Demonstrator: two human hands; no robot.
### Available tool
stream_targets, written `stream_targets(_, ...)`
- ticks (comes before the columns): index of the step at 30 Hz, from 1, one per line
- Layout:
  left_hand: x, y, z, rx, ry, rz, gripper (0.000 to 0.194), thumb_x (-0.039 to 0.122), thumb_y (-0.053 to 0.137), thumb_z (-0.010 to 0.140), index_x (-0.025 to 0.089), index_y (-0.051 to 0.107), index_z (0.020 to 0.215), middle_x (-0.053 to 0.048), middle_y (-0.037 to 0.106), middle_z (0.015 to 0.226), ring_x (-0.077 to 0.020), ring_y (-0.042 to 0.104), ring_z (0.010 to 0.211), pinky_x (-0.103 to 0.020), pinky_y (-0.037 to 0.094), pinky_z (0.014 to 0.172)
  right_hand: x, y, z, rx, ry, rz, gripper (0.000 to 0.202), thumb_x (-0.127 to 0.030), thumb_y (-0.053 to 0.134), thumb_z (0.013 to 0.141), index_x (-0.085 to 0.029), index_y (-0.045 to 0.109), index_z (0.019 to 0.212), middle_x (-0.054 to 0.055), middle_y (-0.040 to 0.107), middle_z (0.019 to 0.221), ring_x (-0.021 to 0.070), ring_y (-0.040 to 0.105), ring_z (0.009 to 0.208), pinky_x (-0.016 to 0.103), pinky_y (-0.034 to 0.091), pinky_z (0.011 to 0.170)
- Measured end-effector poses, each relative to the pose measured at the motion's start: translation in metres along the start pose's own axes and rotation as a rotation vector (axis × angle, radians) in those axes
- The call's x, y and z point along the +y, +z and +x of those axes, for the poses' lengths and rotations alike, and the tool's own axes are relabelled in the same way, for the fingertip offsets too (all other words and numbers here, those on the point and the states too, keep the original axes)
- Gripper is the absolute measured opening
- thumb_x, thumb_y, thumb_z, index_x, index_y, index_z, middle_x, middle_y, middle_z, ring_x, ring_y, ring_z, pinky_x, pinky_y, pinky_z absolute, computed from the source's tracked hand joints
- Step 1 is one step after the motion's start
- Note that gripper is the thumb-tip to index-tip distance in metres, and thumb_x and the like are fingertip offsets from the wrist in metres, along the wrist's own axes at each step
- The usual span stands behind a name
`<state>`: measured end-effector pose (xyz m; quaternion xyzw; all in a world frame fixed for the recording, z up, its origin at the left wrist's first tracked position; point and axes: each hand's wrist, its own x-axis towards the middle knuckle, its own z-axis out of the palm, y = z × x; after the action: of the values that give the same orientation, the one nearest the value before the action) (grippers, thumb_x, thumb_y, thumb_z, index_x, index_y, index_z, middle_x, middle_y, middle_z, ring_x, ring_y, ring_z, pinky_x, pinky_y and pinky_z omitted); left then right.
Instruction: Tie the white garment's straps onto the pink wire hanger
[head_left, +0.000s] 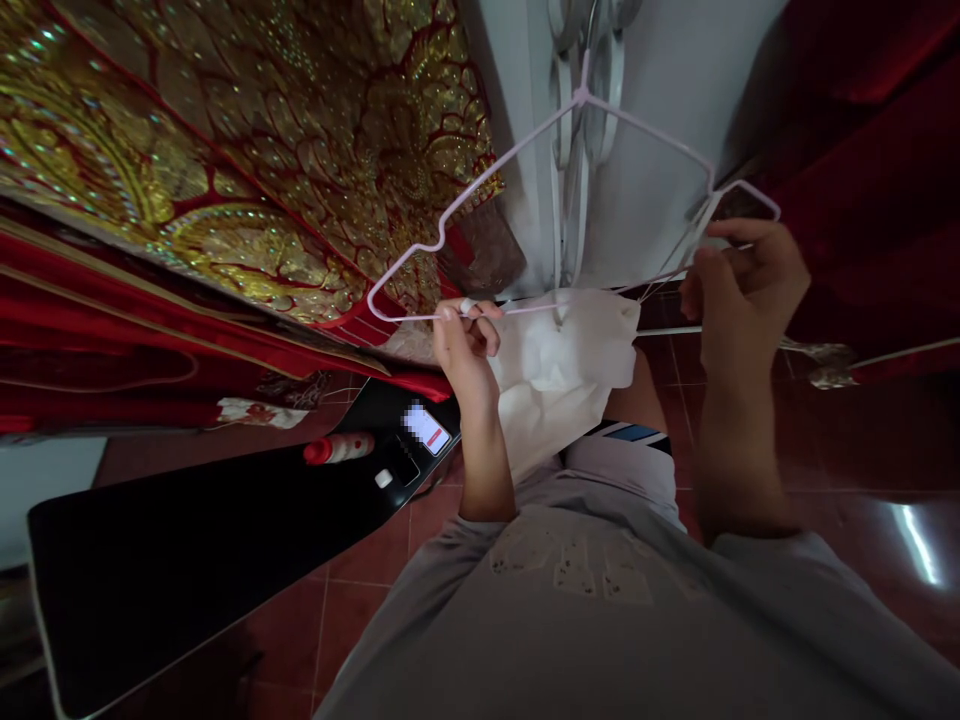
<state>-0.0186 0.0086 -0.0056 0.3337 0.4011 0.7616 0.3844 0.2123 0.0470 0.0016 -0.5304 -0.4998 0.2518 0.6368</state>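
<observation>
While gripping bottom bar of pale wire hanger, left hand closed around it, pinning white cloth draped below. Right hand pinched shut on hanger's right shoulder. Hanger at chest height, before white wall. Black table lower left, red-capped bottle and phone lying on it.

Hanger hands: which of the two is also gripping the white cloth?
The left hand. It pinches the bottom bar of the wire hanger where the white cloth hangs; the right hand holds only the hanger's far corner.
</observation>
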Motion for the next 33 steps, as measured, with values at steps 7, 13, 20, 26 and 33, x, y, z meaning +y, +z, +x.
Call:
stream_targets(7,-0.003,-0.004,0.001,0.012,0.005,0.010,0.044,0.061,0.057,0.096,0.020,0.053,0.078,0.000,0.068,0.072,-0.0048,0.032,0.041,-0.022,0.024,0.042,-0.010,-0.001,0.001,-0.161,-0.010,-0.034,0.008,-0.027,0.075,0.076,-0.021,0.070,0.079,-0.005,0.052,0.053,0.0079,0.041,0.043,0.026,0.026,0.043)
stream_targets(13,-0.005,-0.016,0.005,-0.064,0.025,0.037,0.042,0.059,0.058,0.096,0.020,0.057,0.081,-0.002,0.072,0.077,-0.0047,0.033,0.041,-0.022,0.023,0.042,-0.019,-0.005,0.007,-0.274,-0.243,-0.055,0.046,-0.026,0.071,0.084,-0.030,0.071,0.130,-0.003,0.061,0.072,0.0077,0.046,0.058,0.027,0.041,0.059)
stream_targets(20,-0.003,-0.013,0.003,-0.077,0.018,0.020,0.041,0.057,0.059,0.097,0.020,0.058,0.081,-0.001,0.070,0.074,-0.0047,0.032,0.042,-0.022,0.022,0.042,0.000,-0.018,0.033,0.144,-0.540,-0.084,0.031,-0.038,0.068,0.092,-0.033,0.075,0.122,0.001,0.073,0.079,0.0148,0.064,0.072,0.037,0.050,0.081)
stream_targets(26,-0.006,-0.012,0.001,-0.100,-0.015,-0.004,0.041,0.057,0.058,0.097,0.020,0.058,0.081,-0.001,0.071,0.075,-0.0047,0.030,0.041,-0.022,0.021,0.042,-0.002,-0.004,0.034,0.378,-0.491,0.085,0.028,-0.028,0.084,0.078,-0.030,0.082,0.106,0.000,0.078,0.085,0.0155,0.070,0.079,0.031,0.056,0.073)
stream_targets(33,-0.003,-0.013,0.001,-0.096,-0.002,-0.013,0.041,0.058,0.059,0.096,0.019,0.059,0.081,-0.002,0.072,0.075,-0.0042,0.031,0.041,-0.022,0.020,0.042,0.035,-0.009,0.064,0.222,-0.597,0.089,0.051,-0.044,0.084,0.076,-0.020,0.076,0.120,-0.004,0.067,0.073,0.0066,0.062,0.060,0.026,0.052,0.063)
